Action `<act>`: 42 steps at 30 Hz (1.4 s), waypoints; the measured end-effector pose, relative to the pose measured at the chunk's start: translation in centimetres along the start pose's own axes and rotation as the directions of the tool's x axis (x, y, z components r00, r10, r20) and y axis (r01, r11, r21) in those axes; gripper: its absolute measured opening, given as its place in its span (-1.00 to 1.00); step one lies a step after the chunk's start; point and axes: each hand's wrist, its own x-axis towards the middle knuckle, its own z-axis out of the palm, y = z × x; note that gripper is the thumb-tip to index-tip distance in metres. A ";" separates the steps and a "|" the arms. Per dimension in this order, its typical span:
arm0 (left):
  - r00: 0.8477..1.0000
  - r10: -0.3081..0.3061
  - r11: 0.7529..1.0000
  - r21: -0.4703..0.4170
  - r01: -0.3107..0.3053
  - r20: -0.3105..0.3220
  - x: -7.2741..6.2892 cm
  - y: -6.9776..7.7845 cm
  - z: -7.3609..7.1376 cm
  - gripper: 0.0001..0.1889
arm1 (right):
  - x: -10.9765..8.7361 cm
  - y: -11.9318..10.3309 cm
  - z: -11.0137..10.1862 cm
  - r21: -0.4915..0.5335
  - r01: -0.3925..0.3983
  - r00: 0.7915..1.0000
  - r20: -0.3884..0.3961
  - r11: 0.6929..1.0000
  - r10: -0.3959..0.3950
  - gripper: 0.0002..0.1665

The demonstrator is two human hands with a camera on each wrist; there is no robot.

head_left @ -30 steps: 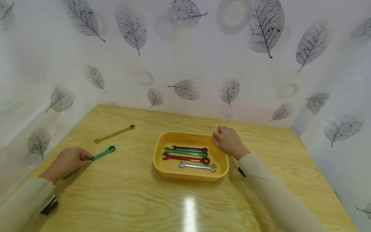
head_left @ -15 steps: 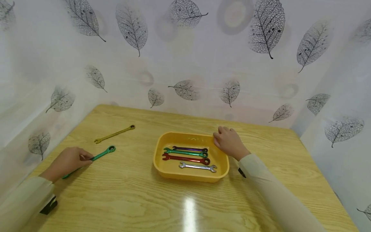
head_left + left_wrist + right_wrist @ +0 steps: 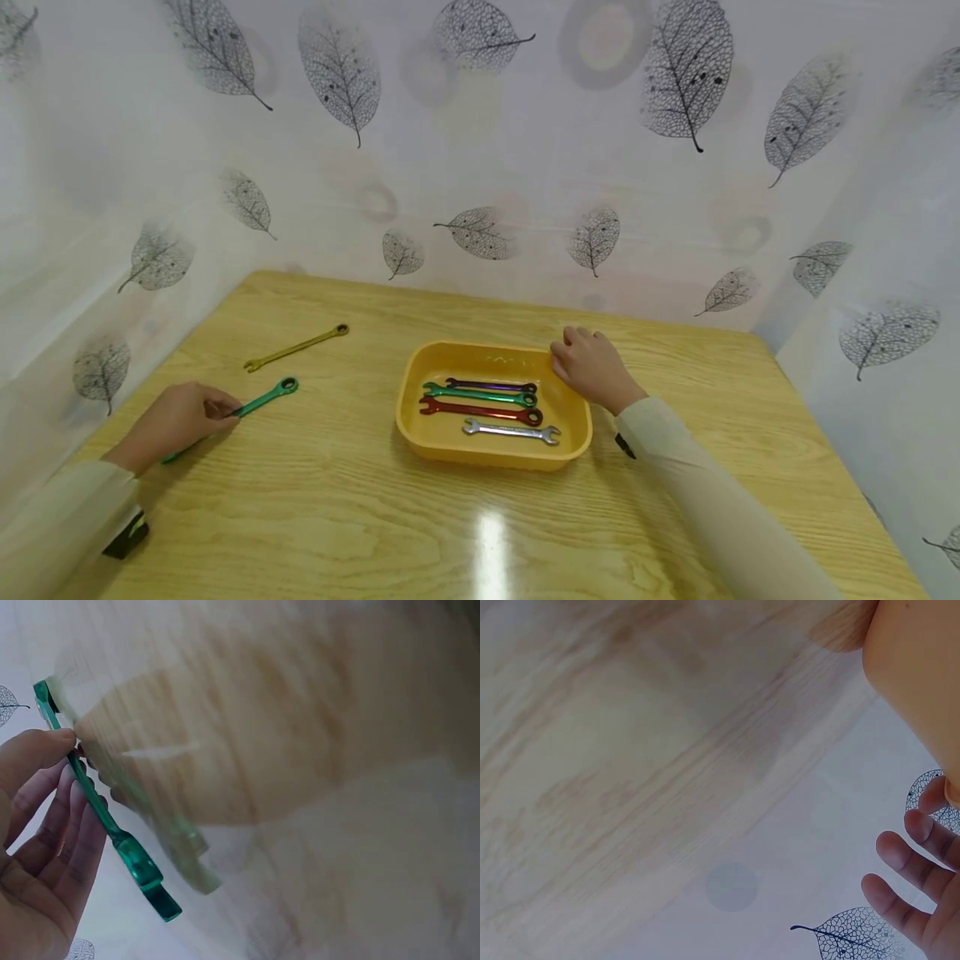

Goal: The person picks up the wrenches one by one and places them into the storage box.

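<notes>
At the left of the head view, my left hand (image 3: 176, 421) pinches a green ratcheting combination wrench (image 3: 262, 400) by its middle. In the left wrist view the thumb and fingers meet on the wrench's shank (image 3: 94, 795), low over the table. A yellow plastic tray (image 3: 487, 458) stands mid-table. My right hand (image 3: 596, 373) grips its back right corner by the rim; in the right wrist view several fingers curl outside the tray wall (image 3: 919, 667). Inside lie a purple wrench (image 3: 491, 386), another green wrench (image 3: 480, 395), a red wrench (image 3: 476, 408) and a silver open-end wrench (image 3: 510, 430).
A gold ratcheting wrench (image 3: 296, 347) lies on the wooden table (image 3: 337, 517), behind the left hand. White curtains (image 3: 517, 167) with a leaf print rise behind the table and along both sides. Light glares off the table's front middle.
</notes>
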 end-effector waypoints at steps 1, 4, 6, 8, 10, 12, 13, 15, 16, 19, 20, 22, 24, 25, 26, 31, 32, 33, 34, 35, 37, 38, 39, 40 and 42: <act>1.000 -0.007 1.000 -0.004 0.007 -0.001 0.0 0.1 0.0 -0.80 | 0.0 0.0 0.0 0.002 0.001 1.000 0.004 1.000 -0.001 -0.85; 1.000 -0.002 1.000 -0.019 0.002 0.003 0.0 0.3 0.0 -0.80 | 0.0 0.0 0.0 0.005 0.002 1.000 0.010 1.000 -0.002 -0.85; 1.000 0.001 1.000 -0.021 -0.001 0.000 0.1 0.6 0.0 -0.80 | 0.0 0.0 -0.1 0.006 0.003 1.000 0.008 1.000 -0.003 -0.85; 1.000 0.005 1.000 -0.020 -0.005 -0.006 0.3 0.8 0.0 -0.81 | 0.0 0.0 -0.1 0.006 0.005 1.000 0.004 1.000 -0.005 -0.85; 1.000 0.014 1.000 -0.019 -0.014 -0.014 0.5 1.1 -0.1 -0.81 | 0.0 0.0 -0.1 0.004 0.007 1.000 0.002 1.000 -0.007 -0.85; 1.000 0.018 1.000 -0.024 -0.019 -0.016 0.7 1.2 -0.1 -0.82 | 0.0 -0.1 -0.1 0.003 0.007 1.000 0.001 1.000 -0.007 -0.85; 1.000 0.021 0.999 -0.025 -0.021 -0.016 0.8 1.3 -0.1 -0.83 | 0.0 -0.1 -0.1 0.005 0.007 1.000 0.001 1.000 -0.007 -0.85; 1.000 0.024 0.999 -0.028 -0.024 -0.013 0.9 1.3 -0.1 -0.84 | 0.1 -0.1 -0.1 0.004 0.006 1.000 0.001 1.000 -0.006 -0.85; 1.000 0.021 0.999 -0.031 -0.022 -0.012 0.9 1.3 -0.1 -0.84 | 0.1 -0.1 -0.1 0.004 0.004 1.000 0.002 1.000 -0.004 -0.85; 1.000 0.021 0.999 -0.039 -0.021 -0.012 0.9 1.4 0.0 -0.84 | 0.1 -0.1 -0.1 0.000 0.002 1.000 0.005 1.000 -0.002 -0.85; 1.000 0.022 0.999 -0.041 -0.023 -0.014 0.9 1.4 0.0 -0.84 | 0.1 -0.1 -0.1 -0.002 0.001 1.000 0.008 1.000 -0.001 -0.85; 1.000 0.024 0.998 -0.050 -0.025 -0.019 0.9 1.4 0.1 -0.84 | 0.1 -0.1 -0.1 -0.004 -0.002 1.000 0.011 1.000 0.002 -0.85; 0.999 0.029 0.998 -0.048 -0.031 -0.028 0.9 1.3 0.1 -0.84 | 0.1 -0.1 -0.1 -0.005 -0.003 1.000 0.015 1.000 0.003 -0.84; 0.999 0.033 0.998 -0.047 -0.035 -0.034 0.9 1.3 0.2 -0.85 | 0.1 -0.1 -0.1 -0.006 -0.003 1.000 0.015 1.000 0.003 -0.84; 0.999 0.039 0.998 -0.048 -0.041 -0.037 0.9 1.3 0.2 -0.85 | 0.1 -0.1 -0.2 -0.006 -0.003 1.000 0.015 1.000 0.003 -0.85; 0.997 0.063 0.996 -0.057 -0.066 -0.050 1.1 1.3 0.2 -0.86 | 0.0 -0.1 -0.1 -0.001 0.002 1.000 -0.003 1.000 -0.002 -0.85; 0.997 0.065 0.996 -0.060 -0.069 -0.052 1.1 1.3 0.2 -0.86 | 0.0 0.0 -0.1 -0.001 0.004 1.000 -0.008 1.000 -0.004 -0.85; 0.996 0.067 0.996 -0.061 -0.070 -0.053 1.2 1.3 0.2 -0.87 | 0.0 0.0 0.0 -0.001 0.005 1.000 -0.013 1.000 -0.005 -0.84; 0.996 0.069 0.995 -0.062 -0.073 -0.056 1.2 1.3 0.2 -0.87 | 0.0 0.0 0.0 -0.001 0.005 1.000 -0.015 1.000 -0.005 -0.84; 0.996 0.068 0.995 -0.067 -0.071 -0.057 1.3 1.3 0.2 -0.88 | 0.0 0.0 0.0 -0.002 0.006 1.000 -0.017 1.000 -0.006 -0.84; 0.995 0.069 0.995 -0.074 -0.074 -0.067 1.4 1.3 0.2 -0.88 | 0.0 0.0 0.1 -0.001 0.007 1.000 -0.022 1.000 -0.007 -0.83; 0.995 0.068 0.994 -0.079 -0.074 -0.072 1.4 1.2 0.3 -0.88 | 0.0 0.0 0.2 -0.002 0.007 1.000 -0.025 1.000 -0.007 -0.83; 0.995 0.069 0.993 -0.086 -0.075 -0.077 1.4 1.2 0.3 -0.88 | 0.0 0.0 0.2 -0.001 0.006 1.000 -0.025 1.000 -0.006 -0.83; 0.995 0.066 0.993 -0.093 -0.074 -0.081 1.4 1.2 0.3 -0.87 | 0.0 0.0 0.2 -0.002 0.006 1.000 -0.026 1.000 -0.006 -0.83; 0.993 0.068 0.992 -0.098 -0.078 -0.098 1.4 1.3 0.2 -0.87 | 0.0 0.0 0.2 -0.004 0.003 1.000 -0.024 1.000 -0.003 -0.83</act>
